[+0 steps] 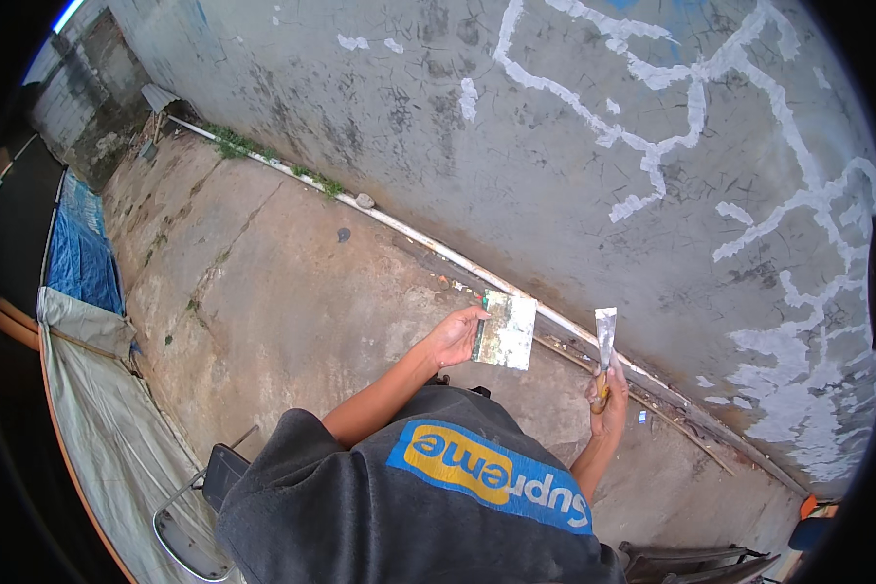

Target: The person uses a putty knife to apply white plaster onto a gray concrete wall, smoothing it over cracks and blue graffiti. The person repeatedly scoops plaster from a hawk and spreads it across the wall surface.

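Observation:
My left hand (455,337) is closed on the edge of a flat, squarish plate (510,331), pale with dark stains and smears and a green strip along the gripped side. To its right, my right hand (608,401) grips a putty knife (605,333) by its yellowish handle, the metal blade pointing up and away from me. Plate and knife are apart. Beyond both hands rises a grey wall (409,127) with cracks, many of them covered by whitish filler strips (696,107). A broad patch of filler (788,380) spreads low on the wall at the right.
A long white pipe (428,243) runs along the wall's foot, with a thin stick beside it. Weeds (229,141) and a stone (364,200) lie by it. At left hang a blue tarp (86,243) and pale sheeting (117,409), near a metal-framed chair (226,475).

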`<state>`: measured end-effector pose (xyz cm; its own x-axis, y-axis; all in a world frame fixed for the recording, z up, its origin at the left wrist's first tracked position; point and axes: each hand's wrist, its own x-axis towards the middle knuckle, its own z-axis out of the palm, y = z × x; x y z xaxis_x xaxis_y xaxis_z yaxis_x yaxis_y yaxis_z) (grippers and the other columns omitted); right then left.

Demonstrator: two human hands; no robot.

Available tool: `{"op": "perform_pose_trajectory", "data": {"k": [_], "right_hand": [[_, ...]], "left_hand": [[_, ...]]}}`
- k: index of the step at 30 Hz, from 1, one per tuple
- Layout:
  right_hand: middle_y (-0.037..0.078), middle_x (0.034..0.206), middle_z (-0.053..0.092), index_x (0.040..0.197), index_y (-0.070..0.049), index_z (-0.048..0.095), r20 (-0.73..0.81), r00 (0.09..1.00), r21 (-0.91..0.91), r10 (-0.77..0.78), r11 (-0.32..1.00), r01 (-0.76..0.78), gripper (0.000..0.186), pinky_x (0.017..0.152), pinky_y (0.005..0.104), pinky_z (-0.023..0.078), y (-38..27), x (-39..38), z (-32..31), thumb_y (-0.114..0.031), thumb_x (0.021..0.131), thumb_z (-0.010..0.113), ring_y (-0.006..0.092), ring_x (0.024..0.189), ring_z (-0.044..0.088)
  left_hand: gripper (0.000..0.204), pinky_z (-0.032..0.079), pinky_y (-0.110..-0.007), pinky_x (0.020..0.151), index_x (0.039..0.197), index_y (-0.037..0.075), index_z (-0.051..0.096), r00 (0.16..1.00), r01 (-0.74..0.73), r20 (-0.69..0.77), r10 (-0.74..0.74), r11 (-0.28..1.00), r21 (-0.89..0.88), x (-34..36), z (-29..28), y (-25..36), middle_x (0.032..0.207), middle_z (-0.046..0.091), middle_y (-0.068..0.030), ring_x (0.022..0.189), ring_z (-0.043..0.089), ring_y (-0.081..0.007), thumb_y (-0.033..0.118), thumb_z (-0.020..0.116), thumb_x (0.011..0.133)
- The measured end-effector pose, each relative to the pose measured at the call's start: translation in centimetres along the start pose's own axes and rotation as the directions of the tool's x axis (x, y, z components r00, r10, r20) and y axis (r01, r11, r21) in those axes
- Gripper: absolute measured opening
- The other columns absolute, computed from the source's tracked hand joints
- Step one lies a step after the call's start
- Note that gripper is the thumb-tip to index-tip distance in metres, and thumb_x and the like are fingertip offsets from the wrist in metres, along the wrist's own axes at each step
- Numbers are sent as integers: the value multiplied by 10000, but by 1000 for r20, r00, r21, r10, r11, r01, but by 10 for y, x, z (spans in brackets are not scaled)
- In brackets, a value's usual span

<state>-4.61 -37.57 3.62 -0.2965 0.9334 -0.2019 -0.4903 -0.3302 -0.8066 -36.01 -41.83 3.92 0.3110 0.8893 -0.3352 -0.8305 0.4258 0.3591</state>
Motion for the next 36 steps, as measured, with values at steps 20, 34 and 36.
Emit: {"op": "perform_pose_trajectory", "data": {"k": [20,34,36], "right_hand": [[57,946,498,1473,-89,230,36,964,408,-262,885,226,563,482,207,420,-49,166,148,-209,973,459,95,667,488],[39,914,538,1452,-45,322,-143,691,-180,-708,705,685,488,420,175,346,-171,271,223,-204,1003,423,38,581,435],[29,902,541,1444,-51,345,-163,614,-235,-773,634,736,475,422,173,340,-186,279,231,-207,1004,428,36,575,428]], "left_hand": [[518,378,-488,1057,1340,-19,414,985,-151,-69,157,985,90,36,-73,214,1313,523,-190,1211,514,-329,203,476,876],[526,388,-496,1048,1326,3,428,976,63,-215,-28,986,155,125,-37,193,1280,545,-165,1188,525,-338,141,477,821],[518,378,-500,1055,1321,4,435,969,139,-223,-103,979,148,140,-44,201,1273,550,-166,1191,523,-337,139,475,823]]}}
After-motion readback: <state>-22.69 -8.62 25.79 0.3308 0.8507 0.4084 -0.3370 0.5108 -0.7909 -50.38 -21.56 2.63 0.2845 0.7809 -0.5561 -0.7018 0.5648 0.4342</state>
